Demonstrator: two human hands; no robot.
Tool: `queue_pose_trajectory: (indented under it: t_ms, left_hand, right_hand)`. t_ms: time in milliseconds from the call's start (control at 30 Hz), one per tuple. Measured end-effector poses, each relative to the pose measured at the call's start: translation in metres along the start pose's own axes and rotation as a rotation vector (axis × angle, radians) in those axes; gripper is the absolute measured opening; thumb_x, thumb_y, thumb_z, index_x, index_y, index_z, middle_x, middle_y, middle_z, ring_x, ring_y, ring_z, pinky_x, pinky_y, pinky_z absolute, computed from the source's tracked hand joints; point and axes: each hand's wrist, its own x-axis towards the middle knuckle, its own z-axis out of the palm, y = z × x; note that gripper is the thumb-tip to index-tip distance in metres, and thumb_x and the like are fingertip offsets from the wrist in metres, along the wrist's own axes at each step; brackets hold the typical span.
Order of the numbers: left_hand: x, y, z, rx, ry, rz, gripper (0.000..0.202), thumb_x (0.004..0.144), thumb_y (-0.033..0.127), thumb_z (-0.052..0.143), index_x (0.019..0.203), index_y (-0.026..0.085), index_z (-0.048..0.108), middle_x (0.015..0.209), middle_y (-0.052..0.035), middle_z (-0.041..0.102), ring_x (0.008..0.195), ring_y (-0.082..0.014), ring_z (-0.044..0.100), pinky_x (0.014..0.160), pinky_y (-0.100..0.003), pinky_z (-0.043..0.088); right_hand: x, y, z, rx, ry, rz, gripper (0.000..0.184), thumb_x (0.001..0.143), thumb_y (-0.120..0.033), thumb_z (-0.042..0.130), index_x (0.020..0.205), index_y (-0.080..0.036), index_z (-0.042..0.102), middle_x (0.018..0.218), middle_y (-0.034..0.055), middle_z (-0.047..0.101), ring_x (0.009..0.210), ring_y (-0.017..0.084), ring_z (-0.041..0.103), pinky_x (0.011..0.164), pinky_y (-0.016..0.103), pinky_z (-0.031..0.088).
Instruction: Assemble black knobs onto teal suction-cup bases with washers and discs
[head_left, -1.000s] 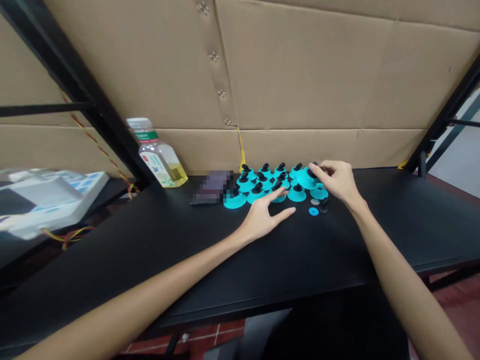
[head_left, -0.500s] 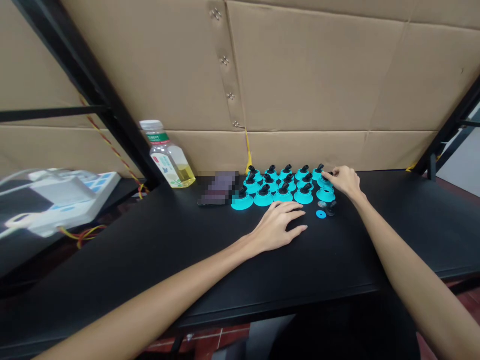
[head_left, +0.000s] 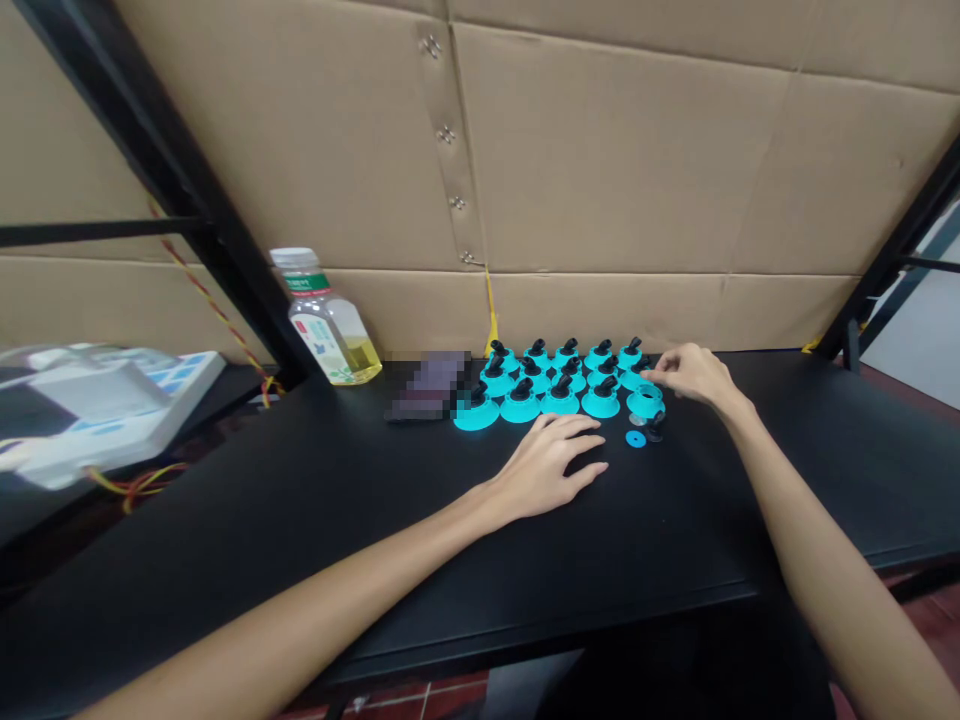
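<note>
Several turquoise cone-shaped pieces point(head_left: 519, 403) with black angled spouts stand in three rows on the black table. At the right end of the middle row, the fingertips of my right hand point(head_left: 691, 375) close at the edge of one such piece point(head_left: 634, 381). In front of it, a turquoise piece without a spout point(head_left: 646, 403) shows an open ring on top. Close before that lie a small blue disc with a centre hole point(head_left: 635, 439), a clear disc partly covered, and a loose black spout point(head_left: 655, 430). My left hand point(head_left: 551, 465) rests on the table, open, fingers spread, just before the front row.
Left of the rows lies a dark phone point(head_left: 431, 388), partly blurred out. A bottle of yellow liquid point(head_left: 334, 325) stands behind it. At far left are a white power strip point(head_left: 142, 410) and cables. A cardboard wall point(head_left: 637, 180) closes the back.
My right hand has come slightly down and toward me, and the middle-row piece at its fingertips has shifted left. My left hand stays in place. The whole view has moved a little.
</note>
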Motion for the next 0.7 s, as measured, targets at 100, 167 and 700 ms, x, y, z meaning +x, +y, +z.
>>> queue_pose_trajectory:
  t_ms: [100, 167, 700]
  left_hand:
    - [0.000, 0.000, 0.000, -0.006, -0.005, -0.010, 0.030, 0.092, 0.039, 0.055, 0.114, 0.024, 0.067, 0.130, -0.0080, 0.061, 0.122, -0.0265, 0.054, 0.101, -0.044, 0.038]
    - [0.000, 0.000, 0.000, -0.004, -0.006, -0.011, 0.029, 0.092, 0.039, 0.055, 0.113, 0.024, 0.067, 0.130, -0.0079, 0.061, 0.122, -0.0266, 0.054, 0.101, -0.044, 0.038]
    - [0.001, -0.003, 0.003, 0.016, 0.081, -0.013, 0.027, 0.093, 0.039, 0.053, 0.110, 0.023, 0.068, 0.125, -0.0063, 0.064, 0.118, -0.0249, 0.057, 0.098, -0.044, 0.042]
  right_hand:
    - [-0.003, -0.001, 0.002, -0.090, -0.040, 0.013, 0.020, 0.072, -0.044, 0.066, 0.077, -0.025, 0.070, 0.066, 0.0019, 0.067, 0.067, 0.019, 0.061, 0.060, 0.029, 0.036]
    - [-0.002, -0.001, 0.007, -0.102, -0.077, 0.037, 0.019, 0.070, -0.039, 0.067, 0.082, -0.024, 0.070, 0.061, 0.0010, 0.065, 0.063, 0.018, 0.061, 0.059, 0.029, 0.037]
    - [0.001, 0.004, -0.003, 0.175, -0.044, 0.049, 0.010, 0.069, -0.020, 0.059, 0.070, -0.016, 0.068, 0.048, 0.0024, 0.061, 0.043, 0.013, 0.056, 0.049, 0.026, 0.042]
